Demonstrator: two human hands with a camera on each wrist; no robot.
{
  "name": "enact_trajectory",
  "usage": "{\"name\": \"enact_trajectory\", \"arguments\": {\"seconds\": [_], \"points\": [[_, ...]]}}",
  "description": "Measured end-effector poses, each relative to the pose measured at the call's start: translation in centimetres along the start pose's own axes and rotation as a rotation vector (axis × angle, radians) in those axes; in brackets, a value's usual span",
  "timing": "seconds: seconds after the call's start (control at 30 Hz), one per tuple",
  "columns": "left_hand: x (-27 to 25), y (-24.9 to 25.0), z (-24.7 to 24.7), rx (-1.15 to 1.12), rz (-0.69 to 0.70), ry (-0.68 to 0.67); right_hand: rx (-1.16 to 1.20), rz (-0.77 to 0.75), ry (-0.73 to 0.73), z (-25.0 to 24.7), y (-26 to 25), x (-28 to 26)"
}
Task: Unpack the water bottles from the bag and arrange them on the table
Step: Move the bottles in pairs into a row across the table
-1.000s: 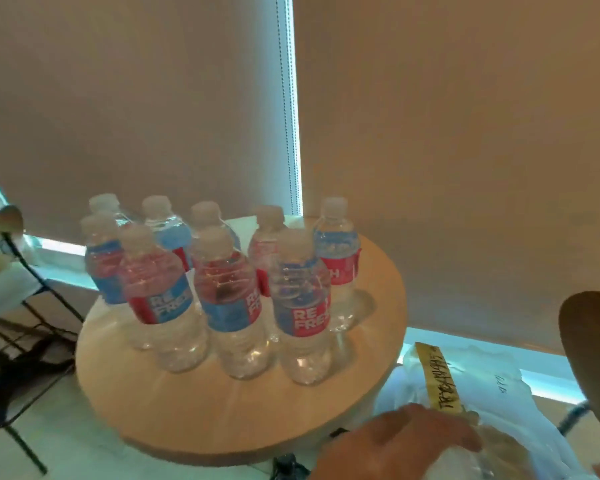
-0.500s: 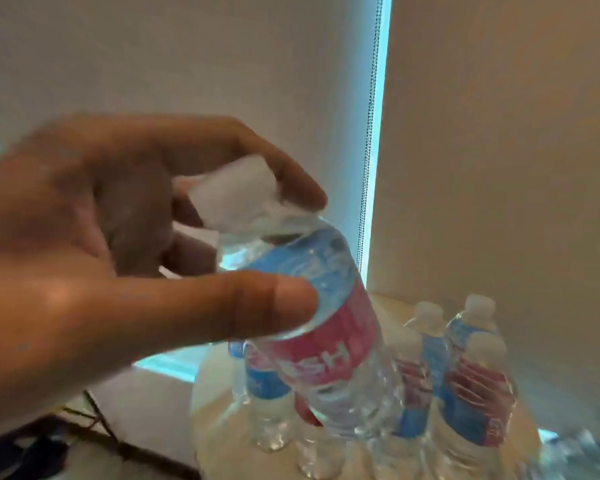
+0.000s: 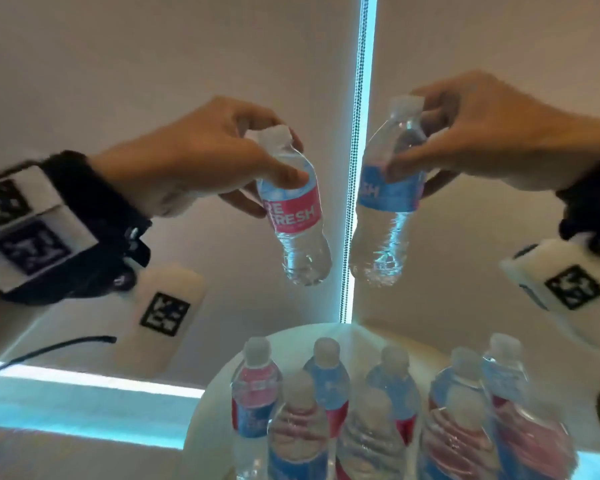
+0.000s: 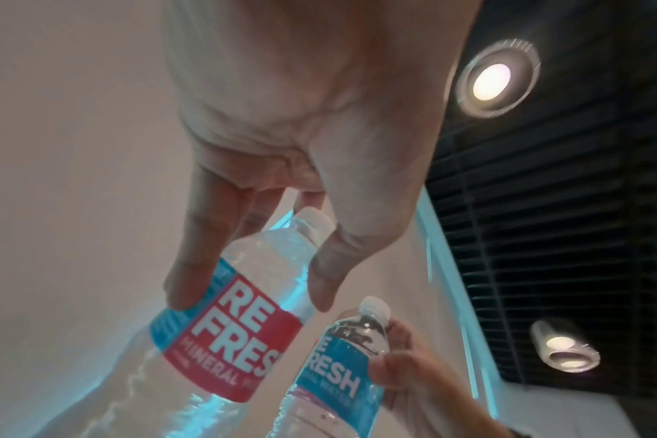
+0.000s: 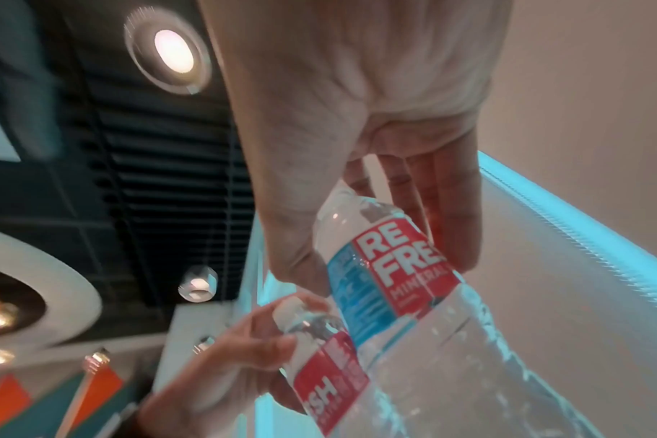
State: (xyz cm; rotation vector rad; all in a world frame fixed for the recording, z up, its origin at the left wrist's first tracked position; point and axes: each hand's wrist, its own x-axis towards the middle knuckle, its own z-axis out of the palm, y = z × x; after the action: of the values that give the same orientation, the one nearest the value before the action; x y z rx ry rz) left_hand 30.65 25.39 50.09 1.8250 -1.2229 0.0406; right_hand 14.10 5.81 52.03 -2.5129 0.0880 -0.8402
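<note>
My left hand (image 3: 222, 157) grips a clear water bottle (image 3: 293, 216) with a red and blue label by its shoulder, high above the table; the left wrist view shows fingers and thumb around that bottle (image 4: 240, 299). My right hand (image 3: 471, 140) holds a second bottle (image 3: 388, 199) the same way, beside the first; its label (image 5: 387, 266) faces the right wrist camera. Both bottles hang upright, a small gap between them. Several more bottles (image 3: 326, 403) stand grouped on the round wooden table (image 3: 208, 424) below. The bag is out of view.
Roller blinds with a bright gap and a bead chain (image 3: 352, 168) fill the background. White tracker blocks with black markers sit on both wrists (image 3: 32, 230). Ceiling lights (image 4: 492, 78) show in the wrist views.
Half a second ago only my left hand held a bottle close to the camera. Now both hands hold bottles side by side above the table, further out, and the view looks higher.
</note>
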Motion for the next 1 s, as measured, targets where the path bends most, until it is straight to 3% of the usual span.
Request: {"name": "enact_trajectory", "arguments": {"seconds": [0.33, 0.63, 1.0], "points": [[10.7, -11.7, 9.0, 0.065, -0.301, -0.247, -0.432, 0.288, -0.282, 10.0, 11.6, 8.9], [13.5, -19.0, 14.6, 0.103, -0.37, -0.279, -0.423, 0.379, -0.43, 17.6, 18.5, 11.8], [14.7, -22.5, 14.8, 0.022, -0.409, -0.284, -0.337, 0.429, -0.465, 20.4, 22.5, 13.9]]}}
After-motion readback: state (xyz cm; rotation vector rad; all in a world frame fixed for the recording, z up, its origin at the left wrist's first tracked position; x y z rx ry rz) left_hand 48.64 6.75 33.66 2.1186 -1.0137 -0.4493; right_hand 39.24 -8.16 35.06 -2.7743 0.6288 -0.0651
